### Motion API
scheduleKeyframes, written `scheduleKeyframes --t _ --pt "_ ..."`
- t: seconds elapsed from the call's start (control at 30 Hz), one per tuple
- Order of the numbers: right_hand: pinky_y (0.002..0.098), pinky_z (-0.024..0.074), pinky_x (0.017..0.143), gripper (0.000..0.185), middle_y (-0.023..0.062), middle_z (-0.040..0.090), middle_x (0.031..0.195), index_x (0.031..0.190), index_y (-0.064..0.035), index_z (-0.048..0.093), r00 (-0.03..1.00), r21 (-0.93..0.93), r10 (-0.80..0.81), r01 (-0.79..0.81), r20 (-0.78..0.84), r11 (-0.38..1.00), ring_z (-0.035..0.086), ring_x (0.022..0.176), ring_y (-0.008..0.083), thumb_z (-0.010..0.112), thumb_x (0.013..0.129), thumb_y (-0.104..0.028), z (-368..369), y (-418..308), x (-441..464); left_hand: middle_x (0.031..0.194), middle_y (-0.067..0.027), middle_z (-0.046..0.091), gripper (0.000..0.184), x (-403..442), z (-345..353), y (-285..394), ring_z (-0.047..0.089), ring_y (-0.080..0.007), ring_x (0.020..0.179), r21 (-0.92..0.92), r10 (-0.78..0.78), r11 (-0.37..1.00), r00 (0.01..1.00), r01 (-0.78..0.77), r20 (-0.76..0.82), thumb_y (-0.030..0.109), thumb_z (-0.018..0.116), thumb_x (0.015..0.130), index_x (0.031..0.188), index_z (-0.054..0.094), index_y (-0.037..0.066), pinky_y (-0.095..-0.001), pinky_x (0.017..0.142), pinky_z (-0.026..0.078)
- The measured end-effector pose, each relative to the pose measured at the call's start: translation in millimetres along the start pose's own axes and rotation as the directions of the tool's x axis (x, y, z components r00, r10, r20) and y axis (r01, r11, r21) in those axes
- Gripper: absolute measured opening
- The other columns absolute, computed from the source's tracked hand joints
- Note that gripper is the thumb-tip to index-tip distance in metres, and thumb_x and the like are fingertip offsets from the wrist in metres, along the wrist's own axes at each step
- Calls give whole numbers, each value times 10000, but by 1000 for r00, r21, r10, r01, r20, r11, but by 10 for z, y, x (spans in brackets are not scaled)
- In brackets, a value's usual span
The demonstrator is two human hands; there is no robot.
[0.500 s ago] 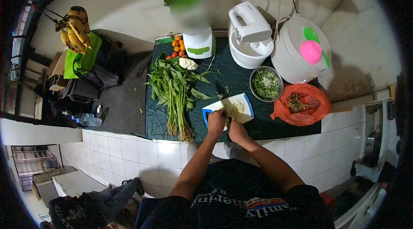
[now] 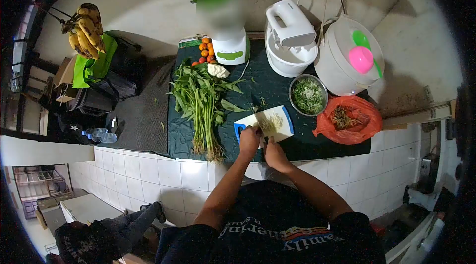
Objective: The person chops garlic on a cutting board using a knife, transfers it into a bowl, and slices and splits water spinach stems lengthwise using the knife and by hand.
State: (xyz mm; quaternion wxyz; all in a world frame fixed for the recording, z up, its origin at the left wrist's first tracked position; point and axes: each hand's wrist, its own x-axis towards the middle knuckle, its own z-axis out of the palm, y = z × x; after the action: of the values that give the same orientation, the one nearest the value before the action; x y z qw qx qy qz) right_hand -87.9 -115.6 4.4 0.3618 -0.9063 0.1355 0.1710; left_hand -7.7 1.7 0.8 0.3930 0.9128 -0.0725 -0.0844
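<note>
A white cutting board (image 2: pixel 283 132) with blue ends lies near the front edge of the table, with finely chopped pale pieces (image 2: pixel 271 122) on it. My right hand (image 2: pixel 275 156) is closed around the handle of a knife (image 2: pixel 257 114), whose narrow blade points away from me across the board. Just left of the blade, my left hand (image 2: pixel 249 140) rests on the board with its fingers curled; what they hold is hidden. A metal bowl (image 2: pixel 308 95) of chopped greens stands right of the board. To its left lies a bunch of leafy greens (image 2: pixel 202 115) with roots.
A red plastic bag (image 2: pixel 369 125) holding scraps sits at the table's right. Behind stand a blender (image 2: pixel 231 48), a stand mixer (image 2: pixel 291 45) and a white round appliance (image 2: pixel 337 65). Small orange fruits (image 2: pixel 204 47) lie near a cauliflower-like white piece (image 2: pixel 218 70). Another person (image 2: pixel 99 239) is at lower left.
The view has shifted slightly. Both hands stay at the board in nearly the same place, with only a small movement at the knife.
</note>
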Motion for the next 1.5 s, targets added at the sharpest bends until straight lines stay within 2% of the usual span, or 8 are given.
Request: scheduleKeyframes --t 0.1,0.47,0.6,0.67,0.9,0.97,1.17,1.5 --pt "572 506 736 319 340 639 828 1097 108 445 988 -37 -136 133 -79 990 636 829 515 509 947 -166 -94 -86 161 895 -229 655 157 -43 -29 11 663 -402 803 14 2 1000 1000 -2 20 140 656 832 930 723 37 -474 706 542" --pt "562 510 770 355 344 640 924 1133 132 502 986 -30 87 -84 140 996 642 876 487 523 931 -160 -192 -164 -75 877 -255 655 127 -29 70 -95 661 -418 790 -17 -20 1000 998 21 52 89 629 835 867 712 -1 -481 707 539" --pt "565 505 781 334 336 642 917 1129 116 505 994 107 97 -101 48 989 638 877 491 522 929 -150 -59 -80 82 880 -267 665 144 -6 -15 23 669 -415 797 -33 -90 995 995 92 47 103 635 840 864 722 -9 -477 718 537" --pt "571 508 740 346 338 645 822 1132 128 452 994 -75 -106 103 -30 992 638 818 511 492 943 -158 63 44 261 872 -264 672 167 17 -43 35 678 -404 796 -14 -99 995 993 101 67 121 653 837 898 729 -14 -464 724 539" --pt "570 507 737 301 345 640 825 1090 108 464 994 -48 -107 108 12 993 641 819 504 491 941 -152 -245 -231 26 847 -254 674 179 43 -74 -23 677 -403 760 -18 -12 1000 999 13 45 139 680 825 892 728 -20 -462 711 539" --pt "567 498 802 287 310 648 904 1117 97 499 992 16 73 -75 105 997 632 896 498 477 934 -123 -236 -272 -53 843 -253 671 177 24 -99 27 677 -395 759 -19 -6 1000 1000 7 20 148 681 826 867 725 -18 -469 693 539" --pt "573 492 805 311 325 643 945 1163 86 491 999 -17 3 -3 34 1000 630 925 495 484 916 -105 -91 -224 246 796 -251 656 165 -39 -52 -36 670 -413 741 9 100 995 995 -100 1 136 642 849 860 718 -9 -487 678 540" --pt "583 497 807 362 350 639 961 1199 107 458 990 -2 31 -31 136 1000 630 919 514 501 918 -117 -216 -207 -155 801 -252 671 170 -4 32 -60 678 -411 746 -45 -27 999 1000 27 2 129 629 849 877 718 -14 -482 691 543"
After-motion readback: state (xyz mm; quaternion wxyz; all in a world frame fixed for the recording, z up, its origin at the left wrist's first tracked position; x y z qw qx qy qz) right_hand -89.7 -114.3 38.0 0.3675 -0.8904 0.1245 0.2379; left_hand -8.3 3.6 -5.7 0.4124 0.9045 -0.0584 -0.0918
